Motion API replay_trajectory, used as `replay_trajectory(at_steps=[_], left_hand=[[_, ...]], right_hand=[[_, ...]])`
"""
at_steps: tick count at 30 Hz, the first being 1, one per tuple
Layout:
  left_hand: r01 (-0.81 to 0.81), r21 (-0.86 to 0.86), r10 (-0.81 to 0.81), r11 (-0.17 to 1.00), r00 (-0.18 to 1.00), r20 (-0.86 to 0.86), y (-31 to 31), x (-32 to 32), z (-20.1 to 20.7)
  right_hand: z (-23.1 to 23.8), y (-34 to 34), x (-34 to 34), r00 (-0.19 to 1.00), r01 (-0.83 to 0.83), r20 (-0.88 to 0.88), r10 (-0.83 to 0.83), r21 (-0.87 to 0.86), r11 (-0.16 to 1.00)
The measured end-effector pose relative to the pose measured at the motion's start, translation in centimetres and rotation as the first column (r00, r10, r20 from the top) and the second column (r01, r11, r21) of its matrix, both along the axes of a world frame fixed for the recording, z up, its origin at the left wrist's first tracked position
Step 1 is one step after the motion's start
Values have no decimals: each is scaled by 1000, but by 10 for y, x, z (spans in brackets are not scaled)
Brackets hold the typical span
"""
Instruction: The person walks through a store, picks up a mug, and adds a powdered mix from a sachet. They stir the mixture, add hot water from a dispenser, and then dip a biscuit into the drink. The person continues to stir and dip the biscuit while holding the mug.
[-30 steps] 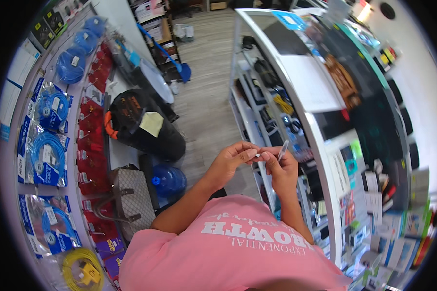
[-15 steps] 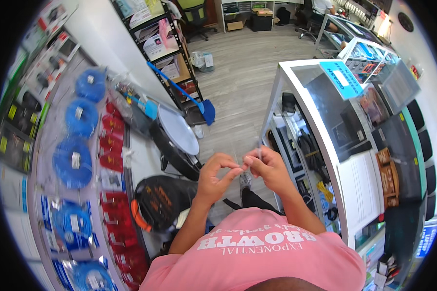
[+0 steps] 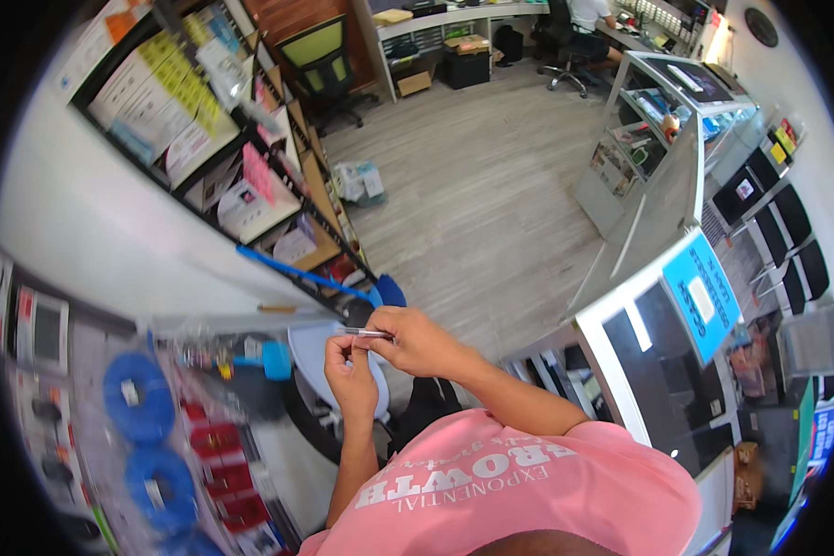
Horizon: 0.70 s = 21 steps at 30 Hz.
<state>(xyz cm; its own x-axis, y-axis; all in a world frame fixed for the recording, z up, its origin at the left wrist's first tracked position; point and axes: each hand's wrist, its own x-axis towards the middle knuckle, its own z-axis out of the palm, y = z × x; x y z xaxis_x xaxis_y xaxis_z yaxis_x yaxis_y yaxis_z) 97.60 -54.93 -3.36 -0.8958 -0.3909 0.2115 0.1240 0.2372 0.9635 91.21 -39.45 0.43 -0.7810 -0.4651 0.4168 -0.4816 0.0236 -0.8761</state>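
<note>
Floor, wide view: grey wood-plank flooring point(image 3: 463, 195) extends ahead of the person. To the right stands a white-framed glass display counter point(image 3: 595, 350), well apart from both hands. In the foreground is the person's pink fabric shirt with white lettering point(image 3: 528, 482), from which both bare forearms reach forward and to the left. Beyond and partly behind the hands lie a pale oval panel point(image 3: 308, 350) and a blue broom head point(image 3: 391, 291), the latter near the knuckles of the right hand point(image 3: 410, 339).

Hands and object: the right hand, at the end of a slanting forearm, holds a slender, clear-and-white, pen-like rod point(image 3: 365, 333) narrowly between its fingers. The left hand point(image 3: 350, 378) rises from below, its thumb and fingertips drawn close together; whether they pinch anything cannot be told.

Principal relation: the rod's long axis runs nearly crosswise to the body, the visible free end pointing left, across and just beyond the left fingertips. The right hand is the nearer, being in contact with the rod; the left is just beside it, contact unclear. The other end is hidden among the right fingers.
</note>
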Motion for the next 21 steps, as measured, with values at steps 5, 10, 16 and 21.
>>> replay_trajectory(at_steps=[5, 10, 16, 21], left_hand=[[277, 122, -278, 953, 961, -7, 0, -183, 17], [504, -10, -503, 864, 863, 39, 29, -342, 42], [665, -127, -664, 736, 746, 51, 89, -498, 26], [695, -293, -699, 657, 707, 108, 128, -623, 3]], right_hand=[[5, 10, -143, 892, 271, 392, -225, -63, 961], [31, 59, -258, 771, 528, 387, -505, 53, 848], [1, 107, -373, 688, 662, 422, -591, -31, 749], [-22, 158, -493, 639, 684, 384, -667, 114, 721]])
